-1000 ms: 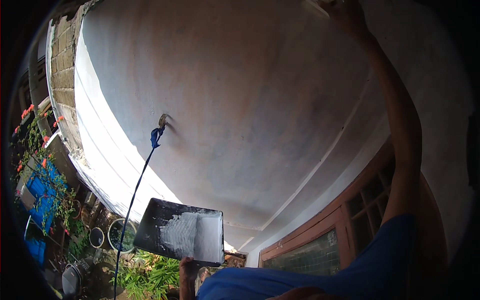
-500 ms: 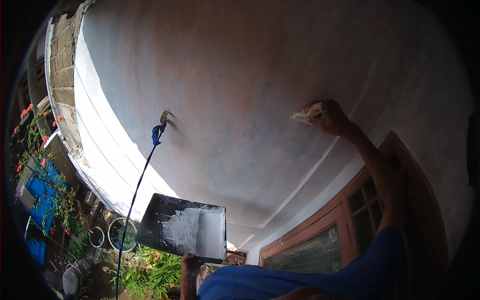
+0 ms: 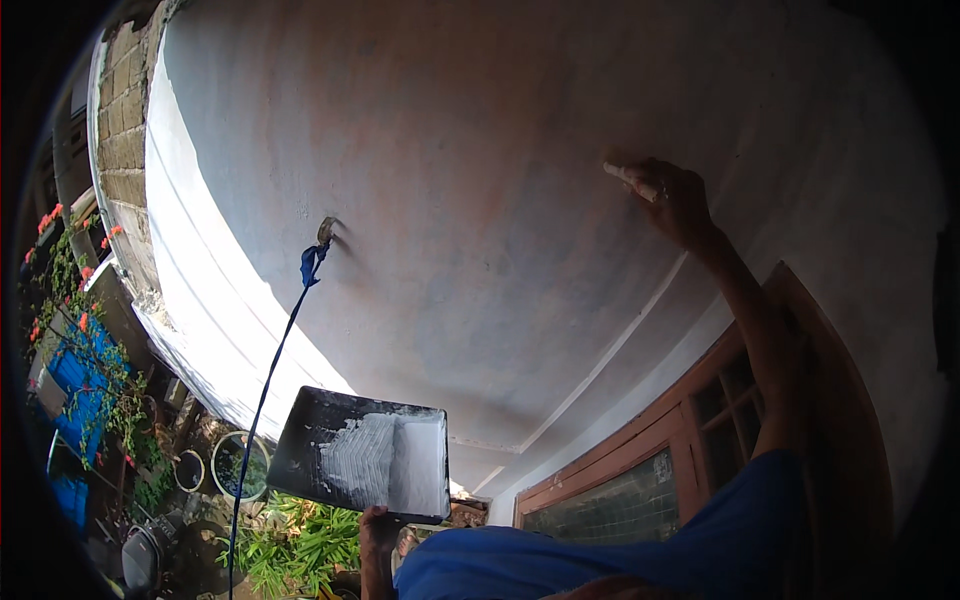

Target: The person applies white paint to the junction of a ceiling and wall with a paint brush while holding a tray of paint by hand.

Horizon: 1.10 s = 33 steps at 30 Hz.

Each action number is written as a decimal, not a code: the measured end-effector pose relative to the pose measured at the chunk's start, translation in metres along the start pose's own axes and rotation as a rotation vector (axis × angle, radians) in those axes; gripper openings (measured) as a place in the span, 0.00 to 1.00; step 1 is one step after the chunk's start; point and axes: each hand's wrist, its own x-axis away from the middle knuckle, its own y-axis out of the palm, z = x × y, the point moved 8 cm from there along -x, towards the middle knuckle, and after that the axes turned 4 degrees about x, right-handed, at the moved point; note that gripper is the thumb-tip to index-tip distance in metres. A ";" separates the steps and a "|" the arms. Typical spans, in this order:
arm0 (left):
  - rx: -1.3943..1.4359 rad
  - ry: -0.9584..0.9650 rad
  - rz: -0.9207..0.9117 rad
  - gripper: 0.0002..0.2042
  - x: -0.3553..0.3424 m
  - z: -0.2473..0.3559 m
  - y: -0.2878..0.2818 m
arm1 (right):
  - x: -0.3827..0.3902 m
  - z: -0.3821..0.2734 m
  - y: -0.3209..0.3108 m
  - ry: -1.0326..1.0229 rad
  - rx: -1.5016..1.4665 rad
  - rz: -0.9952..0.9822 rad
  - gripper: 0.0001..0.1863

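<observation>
A black paint tray (image 3: 330, 455) with pale paint on its ribbed slope and in its well is held by its lower edge in my left hand (image 3: 378, 535). My right hand (image 3: 675, 205) is raised to the pale, mottled painted surface (image 3: 480, 150) overhead, gripping a small whitish flat object (image 3: 625, 175), too blurred to identify, against or very near it. A metal fitting (image 3: 326, 228) on that surface has a knotted blue strap (image 3: 290, 330) hanging from it, left of the tray.
A wooden-framed door with glass panes (image 3: 690, 440) is at the lower right. On the left are blockwork (image 3: 125, 120), red-flowered plants (image 3: 50, 225), blue objects (image 3: 75, 370) and round pots (image 3: 240, 465). Green leafy plants (image 3: 290, 550) grow below the tray.
My right hand came down from the top right with the pale object, then shifted slightly upward and changed its angle. The tray in my left hand has moved only slightly.
</observation>
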 end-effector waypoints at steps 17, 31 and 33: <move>0.004 -0.025 -0.028 0.17 -0.007 -0.003 -0.006 | -0.111 0.031 -0.081 -0.221 0.359 0.478 0.10; -0.012 0.006 0.024 0.19 -0.019 -0.009 -0.035 | -0.149 0.081 -0.109 -0.198 0.894 0.402 0.11; 0.026 0.040 0.067 0.19 -0.015 -0.004 -0.046 | -0.149 0.022 -0.118 -0.308 0.691 0.520 0.08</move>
